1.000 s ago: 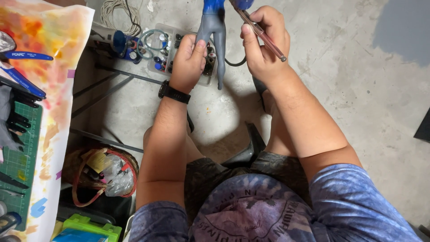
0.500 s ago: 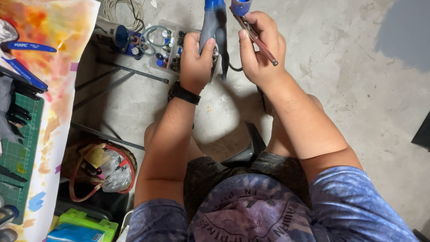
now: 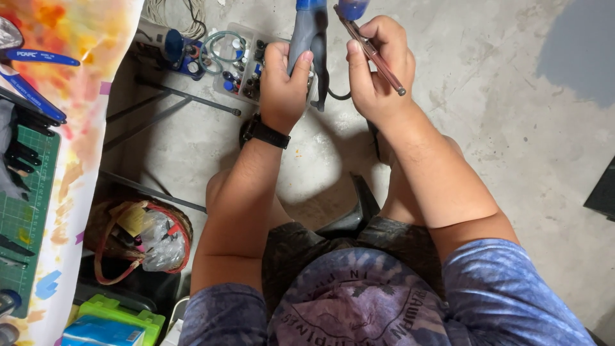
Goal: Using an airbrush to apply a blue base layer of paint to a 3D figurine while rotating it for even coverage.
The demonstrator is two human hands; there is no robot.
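My left hand [image 3: 283, 82] is wrapped around a blue-grey painted figure part [image 3: 309, 32] that reaches up past the top edge of the view. A black watch [image 3: 262, 132] sits on that wrist. My right hand [image 3: 378, 67] holds a thin reddish-brown paintbrush [image 3: 370, 50] slanted across its fingers, the upper end close to a blue piece [image 3: 352, 8] at the top edge. Both hands are raised above my knees, over the concrete floor.
A clear organiser box [image 3: 240, 61] of small parts and a coil of tubing lie on the floor behind my left hand. At left stands a table with a stained cloth [image 3: 77, 96], a green cutting mat [image 3: 25, 192] and blue-handled tools. A basket [image 3: 138, 240] sits beneath it.
Both hands and the figure part have shifted slightly upward and to the right in view. The grips look the same.
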